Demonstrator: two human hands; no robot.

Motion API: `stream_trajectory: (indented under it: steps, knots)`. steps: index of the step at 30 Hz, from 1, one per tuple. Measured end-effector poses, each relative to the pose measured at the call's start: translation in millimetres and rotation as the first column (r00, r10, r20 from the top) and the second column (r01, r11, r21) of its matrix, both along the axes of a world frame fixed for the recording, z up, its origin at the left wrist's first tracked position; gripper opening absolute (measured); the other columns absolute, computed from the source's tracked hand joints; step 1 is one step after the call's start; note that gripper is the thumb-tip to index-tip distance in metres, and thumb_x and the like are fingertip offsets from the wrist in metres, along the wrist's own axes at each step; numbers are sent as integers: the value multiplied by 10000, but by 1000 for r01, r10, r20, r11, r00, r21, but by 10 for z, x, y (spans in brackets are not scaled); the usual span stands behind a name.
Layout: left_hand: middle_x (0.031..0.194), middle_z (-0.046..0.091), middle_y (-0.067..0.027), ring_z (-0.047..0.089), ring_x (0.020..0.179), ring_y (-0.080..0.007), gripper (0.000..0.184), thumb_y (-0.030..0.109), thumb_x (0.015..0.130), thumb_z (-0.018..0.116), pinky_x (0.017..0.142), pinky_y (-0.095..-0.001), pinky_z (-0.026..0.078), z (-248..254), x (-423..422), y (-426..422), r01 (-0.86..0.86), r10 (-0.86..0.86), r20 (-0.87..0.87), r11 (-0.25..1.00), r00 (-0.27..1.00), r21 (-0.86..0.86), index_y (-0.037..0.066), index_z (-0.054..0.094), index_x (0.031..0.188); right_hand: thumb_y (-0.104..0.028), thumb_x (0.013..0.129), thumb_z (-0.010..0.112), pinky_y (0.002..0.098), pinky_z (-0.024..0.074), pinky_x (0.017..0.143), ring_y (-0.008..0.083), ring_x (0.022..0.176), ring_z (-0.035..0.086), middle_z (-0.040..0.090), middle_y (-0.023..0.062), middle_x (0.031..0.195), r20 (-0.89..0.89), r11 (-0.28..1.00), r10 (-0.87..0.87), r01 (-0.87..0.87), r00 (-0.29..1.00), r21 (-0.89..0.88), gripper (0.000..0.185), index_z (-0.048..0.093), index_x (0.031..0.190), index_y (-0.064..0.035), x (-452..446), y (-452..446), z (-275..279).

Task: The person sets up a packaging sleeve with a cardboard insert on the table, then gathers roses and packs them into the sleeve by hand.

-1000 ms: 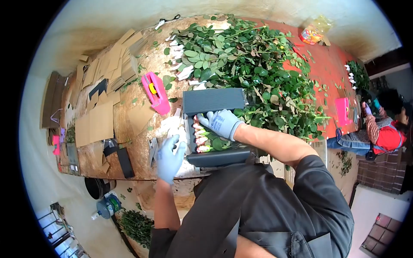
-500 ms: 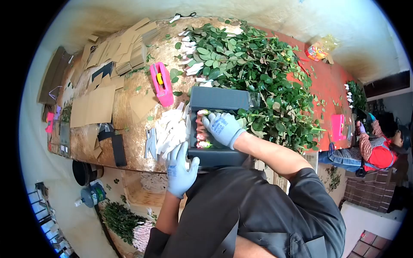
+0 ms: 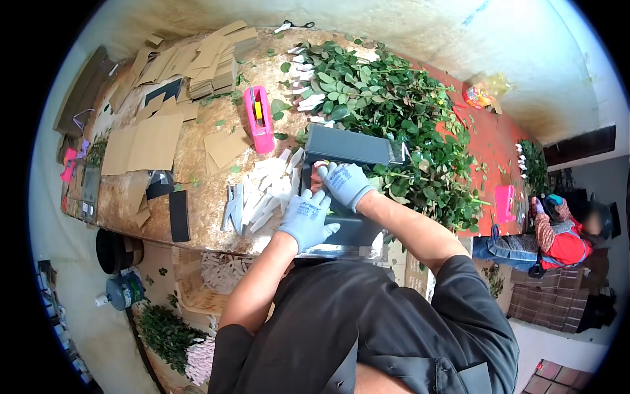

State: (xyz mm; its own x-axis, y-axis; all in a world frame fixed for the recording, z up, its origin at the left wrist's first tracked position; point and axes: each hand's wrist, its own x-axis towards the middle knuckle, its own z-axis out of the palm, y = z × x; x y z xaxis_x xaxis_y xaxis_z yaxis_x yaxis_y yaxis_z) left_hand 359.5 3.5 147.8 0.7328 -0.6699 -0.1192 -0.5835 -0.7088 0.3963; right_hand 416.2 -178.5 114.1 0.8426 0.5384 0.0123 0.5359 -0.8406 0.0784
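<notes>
Both my hands wear light grey gloves and work over a row of pink rose heads (image 3: 316,181) between two dark grey blocks. My right hand (image 3: 344,185) has its fingertips bent together at the upper roses, apparently gripping one. My left hand (image 3: 306,218) lies over the lower roses with its fingers stretched and its thumb apart, hiding part of the row. Above the roses sits the far dark block (image 3: 348,144); the near dark block (image 3: 351,231) lies close to my body. Leafy rose stems (image 3: 407,182) run out to the right.
White paper strips (image 3: 266,194) and a metal stapler (image 3: 233,207) lie left of my hands. Beyond are a pink tape dispenser (image 3: 260,121), cardboard sheets (image 3: 154,141) and a large pile of leafy roses (image 3: 380,92). A person in red (image 3: 564,240) is at the far right.
My left hand has moved up and right from the table edge onto the lower roses. My right hand stays at the upper roses. The whole view has shifted slightly.
</notes>
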Motion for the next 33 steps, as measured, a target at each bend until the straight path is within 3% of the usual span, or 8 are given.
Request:
stream_trajectory:
  steps: [17,22,23,24,26,29,30,33]
  knots:
    - [1433,563,-137,571,1177,-335,645,497,896,665,981,-467,468,-76,1,-5,26,-27,65,999,998,19,32,597,1339,-268,1005,519,454,581,675,342,851,722,678,168,1038,-61,988,-108,114,992,107,283,600,1224,-109,-65,-42,-55]
    - [1410,521,-255,495,1272,-421,841,392,866,744,1098,-491,378,-60,-270,190,-222,257,40,895,966,-387,-18,392,1510,-227,1009,490,441,579,700,324,896,719,669,149,1041,-144,992,-104,113,984,57,261,603,1216,-114,-107,-94,98]
    - [1408,495,-296,454,1310,-464,851,315,875,749,1117,-513,357,-147,-395,259,-328,345,-52,818,937,-472,-43,334,1527,-231,996,509,430,574,719,319,914,713,665,149,1047,-126,994,-81,90,989,63,271,598,1217,-101,-176,-102,178]
    - [1363,545,-250,512,1279,-378,783,278,936,707,1098,-460,393,-395,-530,297,-469,434,-203,688,878,-554,-63,317,1524,-234,984,528,419,570,738,315,932,707,661,148,1054,-107,996,-57,64,993,68,283,593,1218,-88,-244,-113,263]
    - [1300,586,-193,571,1182,-274,668,245,996,655,1038,-390,448,-299,-715,364,-695,281,-670,522,688,-495,-76,344,1492,-223,936,574,411,553,757,306,943,689,642,147,1052,-89,987,-70,82,994,141,318,582,1209,-61,-424,-124,461]
    - [1212,619,-140,604,1076,-194,523,233,1039,604,934,-334,528,-400,-934,522,-659,136,-752,598,645,-457,-84,406,1405,-209,877,605,427,519,739,303,930,643,608,139,1037,7,955,-122,115,993,273,400,562,1242,-51,-691,-196,659]
    - [1112,633,-130,628,966,-154,549,238,1055,566,819,-318,595,-186,-990,496,-842,33,-933,445,358,-307,-76,375,1464,-250,877,623,424,512,744,296,929,632,597,133,1031,-43,947,-138,145,989,286,441,560,1270,-59,-812,-219,828]
    - [957,632,-99,648,779,-139,655,203,1065,519,742,-317,617,8,-1040,671,-916,81,-964,340,253,-212,-54,209,1582,-352,903,657,426,520,776,306,976,628,593,119,1101,-160,897,-27,95,987,432,520,552,1327,-69,-1153,-267,1140]
